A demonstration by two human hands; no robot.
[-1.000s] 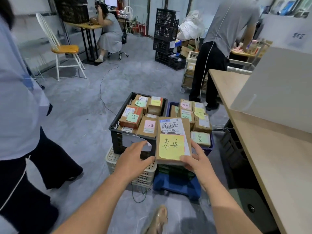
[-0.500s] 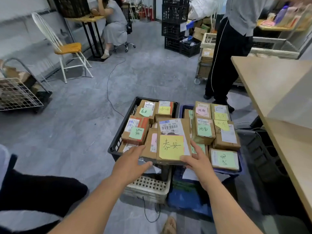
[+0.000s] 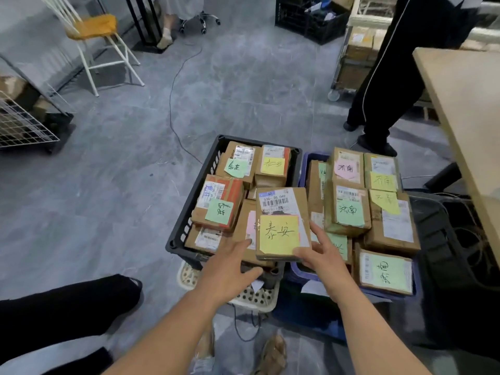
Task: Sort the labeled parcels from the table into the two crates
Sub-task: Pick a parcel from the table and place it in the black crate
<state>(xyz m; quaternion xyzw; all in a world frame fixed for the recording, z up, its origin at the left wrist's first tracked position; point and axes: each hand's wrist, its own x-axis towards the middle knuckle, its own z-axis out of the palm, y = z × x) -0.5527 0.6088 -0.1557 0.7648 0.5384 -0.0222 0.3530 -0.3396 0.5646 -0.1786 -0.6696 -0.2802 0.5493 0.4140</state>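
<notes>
Parcel (image 3: 281,212) lowered over black crate (image 3: 189,209), right hand (image 3: 322,255) holding

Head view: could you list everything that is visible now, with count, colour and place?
black crate: one, black, centre
blue crate: one, blue, right of the black crate
held parcel: one, brown with yellow note, above the black crate
parcels in black crate: at least five, brown
parcels in blue crate: at least six, brown, piled high
white basket: one, under the black crate
chair: one, white with yellow cushion, far left
table: one, light wood, right edge
cable: one, black, on floor
bystander's legs: black trousers, far right
left hand: one, open, beside held parcel's left edge
right hand: one, grips held parcel's near right corner
</notes>
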